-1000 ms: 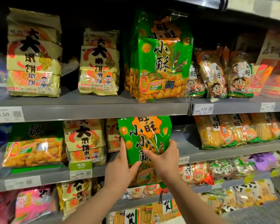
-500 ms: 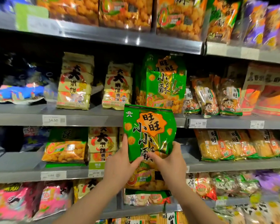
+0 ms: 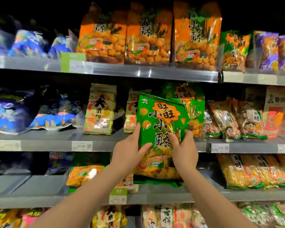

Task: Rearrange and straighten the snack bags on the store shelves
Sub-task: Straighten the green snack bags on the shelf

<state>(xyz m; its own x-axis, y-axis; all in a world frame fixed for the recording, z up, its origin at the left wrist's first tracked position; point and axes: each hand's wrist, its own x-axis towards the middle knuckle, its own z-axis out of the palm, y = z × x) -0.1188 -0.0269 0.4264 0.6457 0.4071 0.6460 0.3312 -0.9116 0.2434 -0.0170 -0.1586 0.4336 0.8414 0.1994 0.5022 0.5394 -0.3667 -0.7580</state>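
Your left hand [image 3: 130, 152] and right hand [image 3: 185, 150] grip the green bag [image 3: 161, 119] by its sides, front facing you. It's at the front edge of the middle shelf [image 3: 105, 145], probably to join its twin bag [image 3: 194, 102].

One head-worn wide-angle view faces the store shelves [image 3: 146, 74] straight on, close, within the person's reach.

Held green bag [image 3: 161, 129] upright, slightly tilted, before middle shelf [image 3: 48, 144]; showed orange starburst, black characters, clear window low; covered part of twin bag [image 3: 196, 104] standing behind.
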